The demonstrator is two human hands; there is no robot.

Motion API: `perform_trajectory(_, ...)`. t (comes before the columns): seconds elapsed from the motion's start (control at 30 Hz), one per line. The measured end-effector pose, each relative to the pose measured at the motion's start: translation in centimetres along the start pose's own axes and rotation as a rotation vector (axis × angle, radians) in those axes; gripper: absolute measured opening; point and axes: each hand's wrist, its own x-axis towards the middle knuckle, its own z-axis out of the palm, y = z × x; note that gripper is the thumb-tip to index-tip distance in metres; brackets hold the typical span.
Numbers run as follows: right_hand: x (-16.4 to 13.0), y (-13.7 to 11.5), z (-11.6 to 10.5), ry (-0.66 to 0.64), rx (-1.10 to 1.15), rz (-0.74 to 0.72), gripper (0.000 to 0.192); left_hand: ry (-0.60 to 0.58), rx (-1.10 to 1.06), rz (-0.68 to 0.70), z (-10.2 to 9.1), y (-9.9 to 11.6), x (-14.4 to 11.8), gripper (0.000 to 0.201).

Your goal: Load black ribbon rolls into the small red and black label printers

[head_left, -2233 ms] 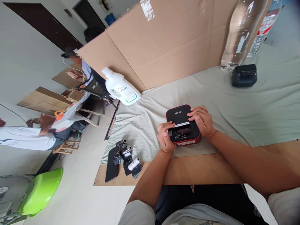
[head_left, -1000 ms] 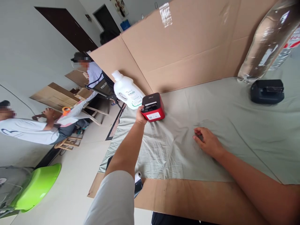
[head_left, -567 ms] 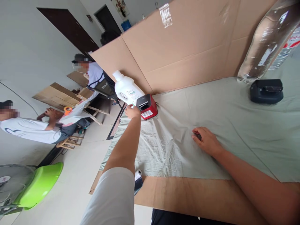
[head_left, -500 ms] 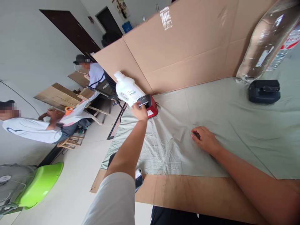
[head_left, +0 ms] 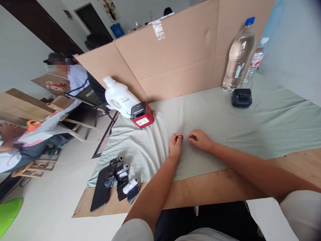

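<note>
Resting at frame centre on the cloth (head_left: 225,117): left hand (head_left: 175,145) loosely curled, right hand (head_left: 200,140) pinching something tiny, unidentifiable. Printer (head_left: 141,114) parked upper left beside jug (head_left: 120,97); rolls (head_left: 125,177) lower left untouched.

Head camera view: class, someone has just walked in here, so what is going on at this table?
A person sits at a table covered with a pale green cloth. Both hands rest on the cloth close together, the left hand loosely curled and the right hand beside it; whether either pinches something small cannot be told. The red and black label printer stands apart from them, next to a white detergent bottle. Wrapped paper rolls lie at the near left edge.
</note>
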Motion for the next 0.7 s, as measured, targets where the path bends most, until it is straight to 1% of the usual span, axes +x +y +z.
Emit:
perform_trajectory(0.07,1.6,2.3,-2.9,0.062,-0.099,0.053,0.015,-0.043,0.021,-0.015,0.1,0.4,0.0,0.013)
perform_trajectory(0.1,2.6,3.8,-4.8,0.14,-0.227,0.11,0.02,-0.062,0.035,-0.019,0.2,0.6,0.0,0.012)
perform_trajectory(0.2,5.1,8.8,-11.4,0.259,-0.349,0.251,0.041,-0.1,0.057,-0.025,0.6,1.0,-0.1,0.012)
perform_trajectory(0.27,6.0,11.8,-15.0,0.357,-0.463,0.475,0.056,-0.103,0.054,-0.025,0.7,1.2,-0.2,0.013)
perform_trajectory(0.3,6.1,12.9,-16.2,0.374,-0.473,0.59,0.063,-0.102,0.053,-0.024,0.8,1.2,-0.2,0.013)
perform_trajectory(0.33,6.0,13.8,-17.1,0.361,-0.465,0.683,0.069,-0.103,0.055,-0.025,0.7,1.3,-0.1,0.013)
perform_trajectory(0.37,5.7,14.5,-17.5,0.333,-0.437,0.747,0.073,-0.107,0.059,-0.027,0.7,1.3,-0.1,0.012)
perform_trajectory(0.4,5.4,14.9,-17.6,0.304,-0.404,0.779,0.075,-0.114,0.063,-0.032,0.7,1.3,-0.1,0.012)
perform_trajectory(0.47,4.5,15.1,-17.1,0.278,-0.366,0.778,0.075,-0.13,0.07,-0.041,0.6,1.3,-0.1,0.011)
perform_trajectory(0.5,4.1,15.0,-16.7,0.293,-0.363,0.767,0.074,-0.137,0.071,-0.045,0.5,1.3,-0.1,0.01)
perform_trajectory(0.6,3.3,14.3,-15.4,0.395,-0.366,0.761,0.068,-0.146,0.071,-0.041,0.4,1.2,-0.1,0.01)
perform_trajectory(0.7,3.0,13.8,-15.0,0.494,-0.3,0.754,0.062,-0.158,0.067,-0.036,0.3,1.1,0.0,0.009)
